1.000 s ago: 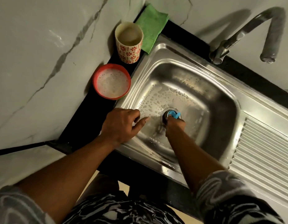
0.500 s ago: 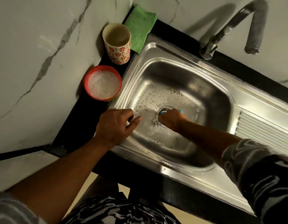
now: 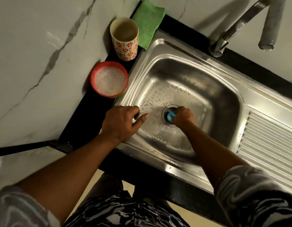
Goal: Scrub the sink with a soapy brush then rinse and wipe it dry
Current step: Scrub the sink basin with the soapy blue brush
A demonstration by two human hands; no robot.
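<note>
The steel sink (image 3: 197,66) has a soapy, bubbly floor around its drain (image 3: 165,110). My right hand (image 3: 183,116) grips a blue brush (image 3: 170,115) and holds it against the drain. Most of the brush is hidden in my fist. My left hand (image 3: 121,122) rests on the sink's near-left rim, thumb stretched toward the basin and fingers curled over the edge, holding nothing that I can see. A red bowl of soapy foam (image 3: 109,79) sits on the black counter left of the sink.
A cup with red flowers (image 3: 124,40) stands behind the bowl, and a folded green cloth (image 3: 147,22) lies in the corner. The tap (image 3: 240,23) arches over the far side. A ribbed drainboard (image 3: 269,145) extends right. Marble walls close in left and behind.
My right hand has kept moving the brush about the drain, with the blue head now showing on the hand's left. My left hand stays on the rim. The view shifted slightly.
</note>
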